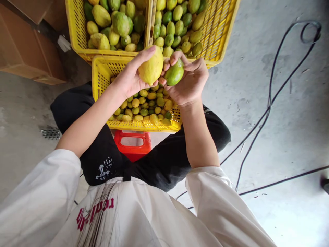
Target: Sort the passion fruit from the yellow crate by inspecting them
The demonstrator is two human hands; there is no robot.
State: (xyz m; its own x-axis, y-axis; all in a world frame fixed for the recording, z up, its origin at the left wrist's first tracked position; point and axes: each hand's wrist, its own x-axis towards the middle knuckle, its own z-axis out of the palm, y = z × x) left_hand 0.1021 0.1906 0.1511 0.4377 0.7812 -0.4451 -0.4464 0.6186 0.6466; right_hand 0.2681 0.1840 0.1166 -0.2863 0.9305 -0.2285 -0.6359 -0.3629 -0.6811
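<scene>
My left hand [132,76] is closed round a large yellow lemon [151,67], its thumb lying along the top. Right beside it, my right hand [191,80] grips a smaller green lemon [174,72] between bent fingers. The two fruits are held close together above the near yellow crate [138,127]. Inside that crate lie many small yellow and green lemons [144,111]. My hands and forearms hide part of the crate's sides and contents.
Behind stand two more yellow crates, the left one [77,31] with large lemons, the right one [226,31] with smaller ones. A red stool [133,152] sits below the near crate. Brown cardboard boxes [28,48] stand at left; a black cable [268,106] loops across the floor.
</scene>
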